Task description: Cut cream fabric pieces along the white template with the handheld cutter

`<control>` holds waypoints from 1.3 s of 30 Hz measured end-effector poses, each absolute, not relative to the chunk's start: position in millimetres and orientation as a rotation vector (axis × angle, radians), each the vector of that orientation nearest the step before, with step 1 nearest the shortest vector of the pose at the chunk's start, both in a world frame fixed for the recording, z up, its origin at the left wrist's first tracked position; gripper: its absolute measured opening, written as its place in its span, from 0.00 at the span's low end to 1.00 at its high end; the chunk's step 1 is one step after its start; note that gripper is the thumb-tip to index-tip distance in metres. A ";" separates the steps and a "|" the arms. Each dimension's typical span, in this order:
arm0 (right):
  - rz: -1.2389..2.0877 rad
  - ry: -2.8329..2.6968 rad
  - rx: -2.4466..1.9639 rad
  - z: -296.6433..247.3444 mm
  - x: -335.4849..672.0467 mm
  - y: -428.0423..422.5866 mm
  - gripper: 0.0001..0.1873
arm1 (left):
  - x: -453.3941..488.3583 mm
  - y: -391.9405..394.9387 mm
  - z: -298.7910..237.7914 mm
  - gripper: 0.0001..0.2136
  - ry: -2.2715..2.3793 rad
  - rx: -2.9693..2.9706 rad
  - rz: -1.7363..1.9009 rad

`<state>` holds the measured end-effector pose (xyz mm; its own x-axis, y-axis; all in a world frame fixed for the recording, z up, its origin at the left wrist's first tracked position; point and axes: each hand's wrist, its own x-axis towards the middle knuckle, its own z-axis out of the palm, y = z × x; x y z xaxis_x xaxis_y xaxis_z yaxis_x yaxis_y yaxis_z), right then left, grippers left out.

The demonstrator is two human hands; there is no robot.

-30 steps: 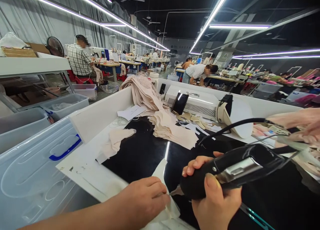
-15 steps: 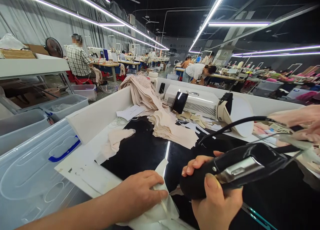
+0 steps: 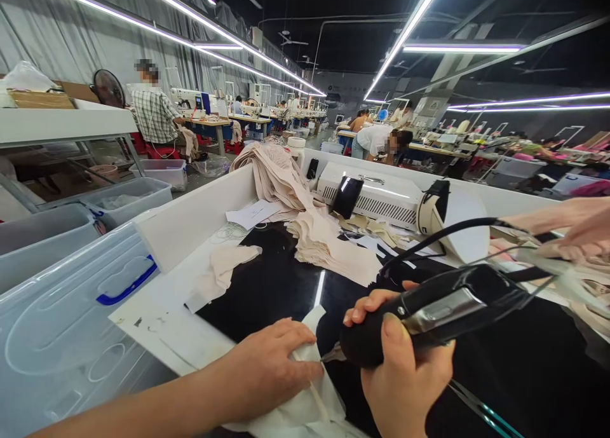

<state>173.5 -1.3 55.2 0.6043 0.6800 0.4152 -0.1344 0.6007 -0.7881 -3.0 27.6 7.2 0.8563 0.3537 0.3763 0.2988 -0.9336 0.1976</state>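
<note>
My left hand (image 3: pixel 281 365) rests at the table's near edge, its thumb and fingers closed on a piece of pale cream fabric (image 3: pixel 317 393). My right hand (image 3: pixel 405 368) is wrapped round a black corded hand tool (image 3: pixel 443 311) with a silver switch plate on its side. A small pointed metal tip (image 3: pixel 336 354) sticks out of its left end, close to the fabric by my left thumb; whether they touch, I cannot tell. Under my right wrist lies a slim teal metal tool (image 3: pixel 486 416), partly hidden. The tool's cable (image 3: pixel 443 231) arcs up to the right.
Another person's hands (image 3: pixel 567 228) are at the right edge, near the cable. Stacked beige fabric pieces (image 3: pixel 328 247), a phone (image 3: pixel 347 196) and a white slotted machine housing (image 3: pixel 372 193) lie along the white table wall (image 3: pixel 200 212). Clear plastic bins (image 3: pixel 71 336) stand at left.
The tool in my right hand has shifted slightly left and its tip shows more clearly beside the fabric. The other person's hands at right have moved a little. My left hand keeps its grip.
</note>
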 end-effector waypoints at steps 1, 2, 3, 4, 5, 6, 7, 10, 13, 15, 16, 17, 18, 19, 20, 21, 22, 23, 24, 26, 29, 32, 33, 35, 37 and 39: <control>0.532 -0.784 -0.793 55.8 173.5 -0.8 0.18 | -3.0 27.6 6.5 0.09 0.516 2.893 0.624; 0.529 -0.782 -0.794 56.7 173.5 0.0 0.18 | -3.1 27.3 5.8 0.09 0.521 2.889 0.624; 0.522 -0.777 -0.791 57.7 173.5 1.0 0.19 | -3.1 26.9 5.0 0.09 0.526 2.886 0.625; 0.514 -0.771 -0.783 58.9 173.3 2.2 0.19 | -3.1 26.4 4.3 0.09 0.530 2.885 0.628; 0.508 -0.765 -0.774 59.9 173.0 3.4 0.19 | -3.1 25.7 3.7 0.09 0.535 2.885 0.630; 0.504 -0.760 -0.766 60.8 172.7 4.6 0.19 | -3.2 24.9 3.4 0.10 0.537 2.885 0.628; 0.505 -0.754 -0.757 61.3 172.3 5.8 0.20 | -3.2 24.2 3.4 0.10 0.537 2.886 0.625; 0.518 -0.754 -0.747 60.4 171.1 8.4 0.19 | -3.4 22.7 5.4 0.10 0.543 2.883 0.604; 0.520 -0.781 -0.753 56.7 170.7 9.5 0.18 | -3.5 22.8 8.9 0.10 0.556 2.877 0.576; 0.519 -0.798 -0.751 54.2 171.0 9.4 0.17 | -3.0 23.4 10.4 0.09 0.556 2.876 0.568; 0.515 -0.806 -0.753 53.2 171.3 9.1 0.17 | -2.5 23.3 10.3 0.09 0.553 2.877 0.568; 0.509 -0.814 -0.760 52.5 171.6 8.7 0.16 | -1.9 22.6 9.5 0.10 0.554 2.879 0.572; 0.503 -0.821 -0.770 52.1 171.9 8.1 0.16 | -1.2 21.2 7.9 0.10 0.558 2.879 0.581; 0.500 -0.828 -0.782 51.9 172.3 7.3 0.16 | -0.5 18.8 5.6 0.10 0.568 2.878 0.588; 0.499 -0.832 -0.795 52.0 172.7 6.3 0.15 | 0.2 15.6 2.8 0.10 0.582 2.876 0.590; 0.502 -0.834 -0.805 52.2 173.2 5.2 0.15 | 0.6 11.8 0.0 0.11 0.597 2.876 0.593; 0.505 -0.834 -0.810 52.6 173.8 4.0 0.16 | 0.9 7.6 -2.2 0.12 0.610 2.876 0.597; 0.508 -0.830 -0.810 53.1 174.3 2.7 0.17 | 0.9 3.8 -3.4 0.15 0.619 2.876 0.605; 0.509 -0.825 -0.807 53.6 175.0 1.6 0.17 | 0.7 1.0 -3.2 0.17 0.622 2.878 0.615; 0.507 -0.814 -0.791 54.5 176.2 -0.2 0.19 | 0.2 0.6 1.8 0.16 0.618 2.871 0.648; 0.508 -0.800 -0.768 54.9 177.8 -0.9 0.19 | 1.2 17.8 15.4 0.11 0.570 2.810 0.645; 0.519 -0.794 -0.761 53.9 178.6 -0.9 0.19 | 6.4 49.5 23.5 0.14 0.320 2.775 0.589; 0.521 -0.795 -0.760 53.5 178.7 -1.1 0.19 | 8.8 60.2 23.9 0.15 0.260 2.766 0.558; 0.524 -0.797 -0.761 52.8 178.7 -1.9 0.19 | 13.2 78.7 22.2 0.16 0.127 2.765 0.497; 0.524 -0.802 -0.764 52.3 178.5 -3.2 0.19 | 15.6 91.4 19.2 0.17 0.048 2.772 0.441; 0.518 -0.807 -0.768 52.0 178.3 -4.5 0.19 | 14.8 98.2 16.5 0.18 0.033 2.782 0.403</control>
